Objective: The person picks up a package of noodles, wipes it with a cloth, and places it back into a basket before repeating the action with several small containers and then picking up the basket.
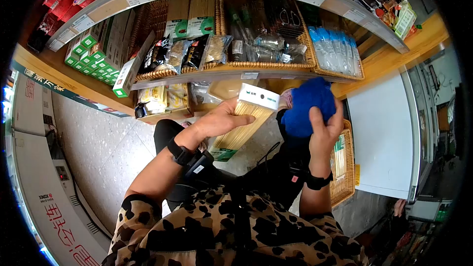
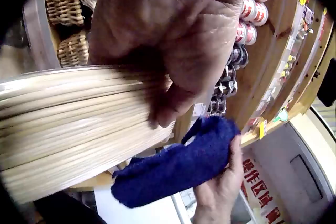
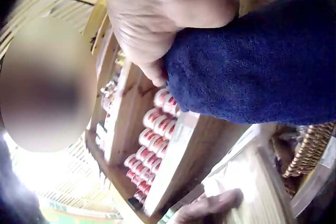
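So the work in hand looks like a handling step, with the stick pack up off the shelf and a cloth at the ready, imo. Pack's mid-frame, tilted, its white header card at the upper end. Left hand has it pinched, thumb across the front of the sticks. Right hand is wrapped round a bunched blue cloth, thumb on the near side, just right of the card. Can't tell if cloth and card actually touch. Next move, I'd say, calls for a steady grip on the pack and a light touch with the cloth so the wrapper doesn't crumple. Watch the edges tho: the shelf lip runs just above the hands, and a wicker basket sits by the right forearm, lower right. Way more room over the floor, left of the frame.
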`<action>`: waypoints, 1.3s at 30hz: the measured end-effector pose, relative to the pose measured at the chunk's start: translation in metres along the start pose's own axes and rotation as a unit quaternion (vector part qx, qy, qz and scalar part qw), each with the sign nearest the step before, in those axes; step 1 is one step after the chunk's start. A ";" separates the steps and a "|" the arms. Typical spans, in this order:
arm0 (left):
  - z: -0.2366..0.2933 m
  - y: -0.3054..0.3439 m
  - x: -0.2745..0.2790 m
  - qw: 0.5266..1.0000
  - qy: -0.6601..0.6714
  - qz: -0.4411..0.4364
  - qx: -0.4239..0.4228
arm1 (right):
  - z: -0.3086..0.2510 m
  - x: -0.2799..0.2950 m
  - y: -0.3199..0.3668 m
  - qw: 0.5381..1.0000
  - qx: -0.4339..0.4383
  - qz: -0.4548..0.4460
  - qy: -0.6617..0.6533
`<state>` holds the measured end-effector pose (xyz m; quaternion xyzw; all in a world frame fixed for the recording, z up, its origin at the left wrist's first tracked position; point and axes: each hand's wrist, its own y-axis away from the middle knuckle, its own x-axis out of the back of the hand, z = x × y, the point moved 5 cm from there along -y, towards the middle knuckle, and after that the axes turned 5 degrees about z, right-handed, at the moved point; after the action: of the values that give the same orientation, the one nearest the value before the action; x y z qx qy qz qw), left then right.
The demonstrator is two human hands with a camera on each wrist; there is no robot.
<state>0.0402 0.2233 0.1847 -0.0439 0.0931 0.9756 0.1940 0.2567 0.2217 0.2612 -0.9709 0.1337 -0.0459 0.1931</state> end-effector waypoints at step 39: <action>0.041 0.007 0.032 0.951 0.276 0.099 -0.099 | 0.061 -0.071 0.086 0.864 -0.258 -0.431 -0.040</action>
<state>0.0058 0.2366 0.2218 -0.3207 0.0498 0.9441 0.0578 0.1764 0.1874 0.1687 -0.9478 -0.2993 -0.0495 -0.0982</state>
